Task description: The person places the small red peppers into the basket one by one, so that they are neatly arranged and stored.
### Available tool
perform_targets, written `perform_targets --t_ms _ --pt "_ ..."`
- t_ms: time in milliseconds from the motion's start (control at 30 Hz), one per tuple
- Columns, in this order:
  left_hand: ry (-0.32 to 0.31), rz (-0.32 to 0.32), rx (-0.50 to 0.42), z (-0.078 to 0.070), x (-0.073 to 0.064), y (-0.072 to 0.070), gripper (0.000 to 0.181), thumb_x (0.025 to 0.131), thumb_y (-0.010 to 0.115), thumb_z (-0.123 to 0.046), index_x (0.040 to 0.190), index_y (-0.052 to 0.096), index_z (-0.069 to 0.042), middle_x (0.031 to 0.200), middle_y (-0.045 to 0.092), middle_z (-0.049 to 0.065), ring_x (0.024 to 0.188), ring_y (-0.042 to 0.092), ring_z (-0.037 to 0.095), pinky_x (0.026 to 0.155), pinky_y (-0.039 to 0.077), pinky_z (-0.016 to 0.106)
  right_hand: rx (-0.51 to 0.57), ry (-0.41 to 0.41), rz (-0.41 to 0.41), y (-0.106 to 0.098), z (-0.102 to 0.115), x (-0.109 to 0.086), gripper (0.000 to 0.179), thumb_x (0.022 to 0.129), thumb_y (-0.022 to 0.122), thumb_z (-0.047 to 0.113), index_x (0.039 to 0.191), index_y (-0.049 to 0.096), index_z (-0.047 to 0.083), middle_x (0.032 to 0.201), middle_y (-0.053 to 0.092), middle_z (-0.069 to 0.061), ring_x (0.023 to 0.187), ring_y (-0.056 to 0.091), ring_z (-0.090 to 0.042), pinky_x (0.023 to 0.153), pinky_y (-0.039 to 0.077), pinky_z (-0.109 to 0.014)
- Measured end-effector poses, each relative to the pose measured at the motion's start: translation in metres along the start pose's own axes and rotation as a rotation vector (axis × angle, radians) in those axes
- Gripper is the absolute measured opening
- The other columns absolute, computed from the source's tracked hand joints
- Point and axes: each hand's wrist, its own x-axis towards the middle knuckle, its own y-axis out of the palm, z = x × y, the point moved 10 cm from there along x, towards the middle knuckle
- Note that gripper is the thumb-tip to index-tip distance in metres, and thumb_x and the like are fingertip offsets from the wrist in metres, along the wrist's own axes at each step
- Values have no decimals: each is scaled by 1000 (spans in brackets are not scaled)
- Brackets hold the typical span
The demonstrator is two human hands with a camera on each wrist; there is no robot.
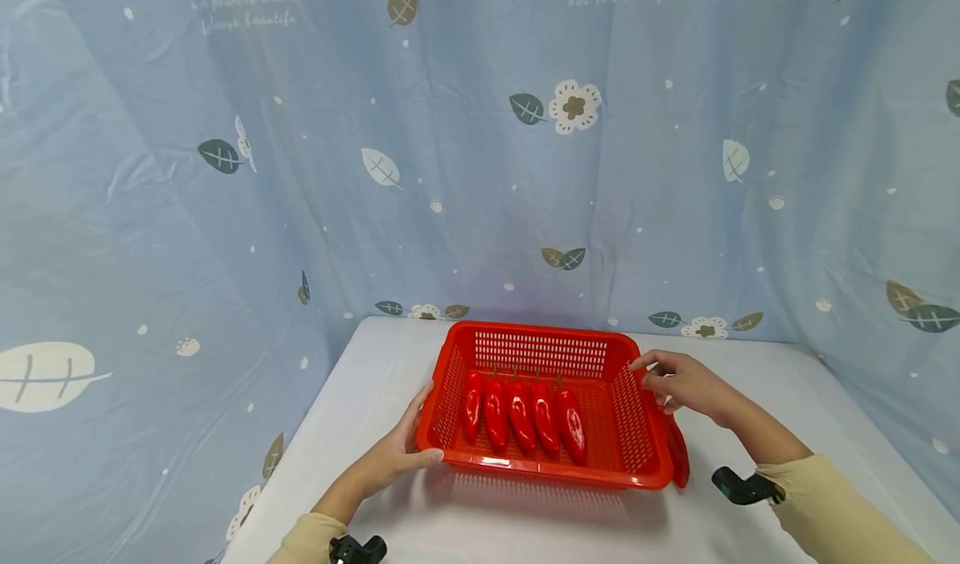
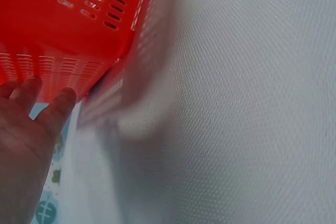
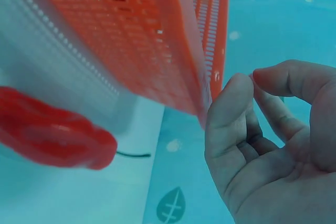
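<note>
A red plastic basket [image 1: 551, 468] with slotted walls sits on the table. Several glossy red chili peppers [image 1: 519, 414] lie side by side in its left part, stems toward the back. Against the basket's front left corner rests my left hand [image 1: 390, 460], fingers extended along the side and thumb at the rim; its fingertips touch the slotted wall [image 2: 68, 69]. My right hand [image 1: 686, 385] is at the right rim, holding nothing, fingers loosely bent, thumb and a fingertip close together in the right wrist view. Outside that side lies red chili pepper [image 3: 58, 132], partly hidden in the head view.
The white table [image 1: 367, 356] carries the basket. Behind and to the left hangs a blue curtain [image 1: 480, 172] with leaves and flowers printed on it. A dark wrist device [image 1: 746, 487] is at the right sleeve, another [image 1: 358, 550] at the left.
</note>
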Motion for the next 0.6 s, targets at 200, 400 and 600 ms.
perform_targets --t_ms 200,400,600 --pt "-11 -2 1 2 -2 0 103 91 74 -25 163 1 -38 167 15 13 143 37 36 113 39 48 -10 -11 -27 -10 -12 -5 39 98 64 12 133 56 -2 98 61 -17 79 59 -28 68 62 -41" --pt "-4 -12 23 -1 0 -1 102 91 74 -26 163 2 -38 165 20 14 142 39 35 112 40 49 -4 23 -50 -17 -30 -12 44 97 66 13 135 52 -3 103 61 -17 87 61 -30 71 62 -40" --pt "-7 -6 17 0 0 -1 103 91 74 -25 163 1 -38 165 20 15 142 40 36 112 40 49 -71 62 -79 -19 -58 -19 44 95 69 14 134 54 -1 118 62 -22 101 62 -30 82 60 -46"
